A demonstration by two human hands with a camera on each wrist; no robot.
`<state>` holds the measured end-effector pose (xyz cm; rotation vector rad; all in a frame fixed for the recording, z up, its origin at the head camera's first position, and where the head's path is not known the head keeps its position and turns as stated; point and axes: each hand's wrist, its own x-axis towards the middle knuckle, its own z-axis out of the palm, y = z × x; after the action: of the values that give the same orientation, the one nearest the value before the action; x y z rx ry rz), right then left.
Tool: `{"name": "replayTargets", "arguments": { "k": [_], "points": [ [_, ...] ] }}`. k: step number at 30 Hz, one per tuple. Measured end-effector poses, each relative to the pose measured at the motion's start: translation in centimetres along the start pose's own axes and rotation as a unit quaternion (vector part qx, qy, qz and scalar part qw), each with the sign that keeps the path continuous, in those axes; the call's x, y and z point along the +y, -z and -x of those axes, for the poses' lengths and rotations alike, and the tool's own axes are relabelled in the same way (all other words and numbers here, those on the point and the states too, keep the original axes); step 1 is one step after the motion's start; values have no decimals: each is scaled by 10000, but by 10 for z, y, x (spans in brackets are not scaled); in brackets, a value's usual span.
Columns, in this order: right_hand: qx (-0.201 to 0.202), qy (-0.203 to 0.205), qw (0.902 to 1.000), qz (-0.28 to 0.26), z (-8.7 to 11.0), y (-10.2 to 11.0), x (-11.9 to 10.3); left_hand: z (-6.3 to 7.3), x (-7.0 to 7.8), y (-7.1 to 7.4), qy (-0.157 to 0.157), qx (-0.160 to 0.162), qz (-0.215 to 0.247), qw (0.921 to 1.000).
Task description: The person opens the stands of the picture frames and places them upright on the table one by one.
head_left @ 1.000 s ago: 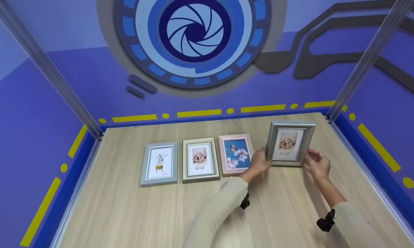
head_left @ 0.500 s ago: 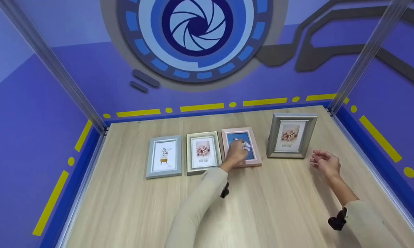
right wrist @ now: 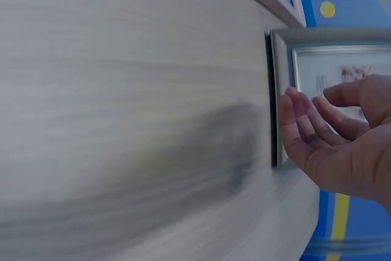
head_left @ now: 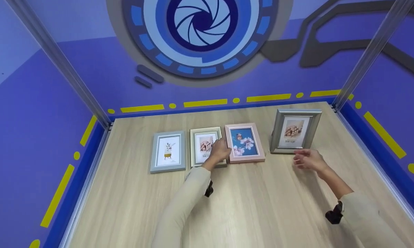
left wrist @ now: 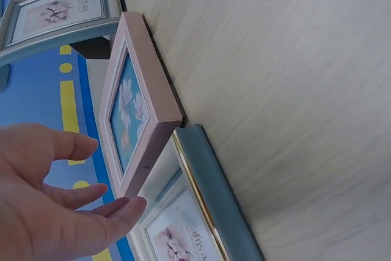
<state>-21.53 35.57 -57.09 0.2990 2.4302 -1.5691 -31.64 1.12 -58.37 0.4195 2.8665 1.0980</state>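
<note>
My left hand (head_left: 220, 151) hovers over the right side of a champagne-gold picture frame (head_left: 197, 156), close to the left edge of a pink picture frame (head_left: 262, 151). In the left wrist view its fingers (left wrist: 76, 197) are loosely bent and spread, with nothing between them. The pink frame, lying flat, holds a blossom picture. To the right, a larger silver-grey picture frame (head_left: 277, 136) stands upright, leaning slightly back. My right hand (head_left: 309, 160) is in front of its lower edge, fingers relaxed and holding nothing.
A light blue-grey picture frame (head_left: 154, 153) lies flat at the left end of the row. The wooden table (head_left: 255, 203) meets a patterned blue wall (head_left: 89, 82) at the back, with side walls left and right.
My left hand has let go of the upright silver-grey frame and moved left across the pink frame to the champagne-gold one. The right hand released it too and shifted to its front.
</note>
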Motion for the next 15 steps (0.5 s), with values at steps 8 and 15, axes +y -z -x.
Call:
{"name": "replayTargets", "arguments": {
  "k": [8,15],
  "points": [
    [-732,214,9970,162,-13,-45,-19,11,7,-4,74,-260,631,9976],
    [-800,411,9959,104,-27,-74,-22,15,19,-11,582,-777,940,9908]
  ]
}}
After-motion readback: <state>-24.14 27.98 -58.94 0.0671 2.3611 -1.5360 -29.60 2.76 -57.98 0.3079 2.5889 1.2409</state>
